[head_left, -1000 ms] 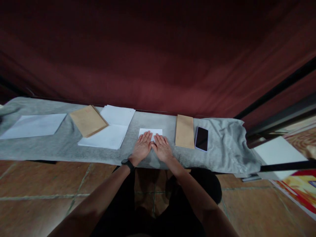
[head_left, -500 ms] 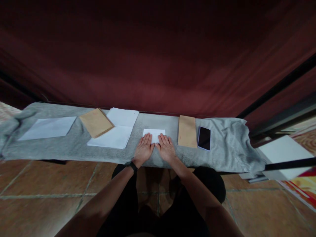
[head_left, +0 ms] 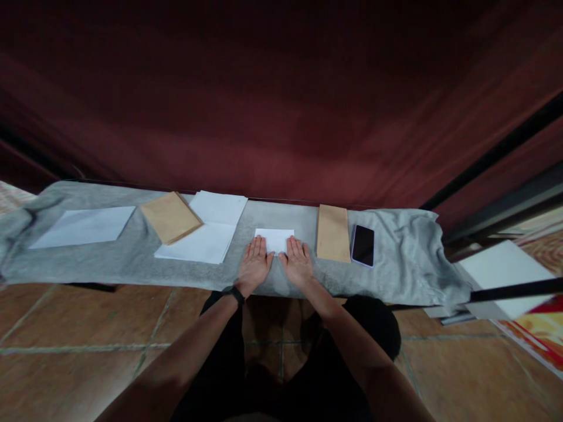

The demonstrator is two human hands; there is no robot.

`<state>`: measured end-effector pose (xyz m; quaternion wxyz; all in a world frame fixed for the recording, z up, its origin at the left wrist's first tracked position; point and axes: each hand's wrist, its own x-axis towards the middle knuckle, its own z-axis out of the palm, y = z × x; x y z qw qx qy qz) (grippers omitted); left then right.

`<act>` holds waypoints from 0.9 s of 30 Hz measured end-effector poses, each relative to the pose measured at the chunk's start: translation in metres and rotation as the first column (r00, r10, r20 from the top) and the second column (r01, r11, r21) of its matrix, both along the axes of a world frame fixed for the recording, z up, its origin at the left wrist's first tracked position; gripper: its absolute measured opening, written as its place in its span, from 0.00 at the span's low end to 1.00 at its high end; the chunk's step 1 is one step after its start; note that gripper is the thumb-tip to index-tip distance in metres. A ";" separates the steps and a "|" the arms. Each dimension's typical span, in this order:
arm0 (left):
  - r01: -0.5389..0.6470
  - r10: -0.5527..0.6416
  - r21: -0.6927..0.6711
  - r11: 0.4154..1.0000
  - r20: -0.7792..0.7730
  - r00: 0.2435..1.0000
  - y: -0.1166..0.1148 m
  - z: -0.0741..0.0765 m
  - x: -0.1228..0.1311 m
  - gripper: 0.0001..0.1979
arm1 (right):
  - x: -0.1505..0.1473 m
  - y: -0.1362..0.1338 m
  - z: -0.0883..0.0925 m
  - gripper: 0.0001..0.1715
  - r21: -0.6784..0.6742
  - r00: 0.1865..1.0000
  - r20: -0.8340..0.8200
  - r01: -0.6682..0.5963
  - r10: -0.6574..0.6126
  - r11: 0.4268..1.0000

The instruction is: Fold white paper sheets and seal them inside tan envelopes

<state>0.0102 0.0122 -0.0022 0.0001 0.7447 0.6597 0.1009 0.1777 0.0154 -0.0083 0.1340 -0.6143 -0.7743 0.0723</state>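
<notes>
On the grey cloth bench (head_left: 132, 266), left hand (head_left: 254, 265) and right hand (head_left: 298, 264) lie flat, fingers extended, on a small white folded paper (head_left: 275, 238): probably light and flimsy; pinch its 12 o'clock edge.

Spread apart now over the folded white paper (head_left: 275, 237), with the left hand (head_left: 254, 264) out toward its left edge and the right hand (head_left: 299, 264) toward its right. No longer thumb against thumb as a second ago, and a little wider than half a second ago. Between the index fingers, a bare strip of the sheet uncovered. Framed differently too, with the grey cloth (head_left: 396, 258) and everything on it shifted rightward since the first picture.
</notes>
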 end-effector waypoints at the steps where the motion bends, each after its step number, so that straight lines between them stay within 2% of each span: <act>1: 0.000 0.000 -0.004 1.000 -0.002 1.000 0.000 0.001 0.000 0.34 | 0.000 0.000 0.000 0.37 0.001 1.000 -0.003 0.002 -0.002 1.000; 7: 0.085 -0.085 -0.017 0.996 -0.009 0.996 0.000 0.007 0.002 0.32 | -0.001 -0.002 0.005 0.37 -0.021 1.000 -0.005 0.011 -0.012 1.000; 18: 0.094 -0.094 -0.012 0.995 0.012 0.995 -0.001 0.006 0.002 0.31 | -0.002 -0.003 0.004 0.36 0.023 1.000 0.008 0.010 -0.010 1.000; 24: 0.110 -0.110 -0.011 0.994 0.014 0.994 -0.002 0.007 0.002 0.31 | -0.005 -0.002 0.009 0.35 0.006 0.999 0.029 0.025 -0.025 1.000; 27: 0.128 -0.128 -0.014 0.992 0.014 0.992 -0.002 0.006 0.003 0.30 | -0.004 -0.002 0.011 0.32 0.020 0.999 0.032 -0.011 0.010 1.000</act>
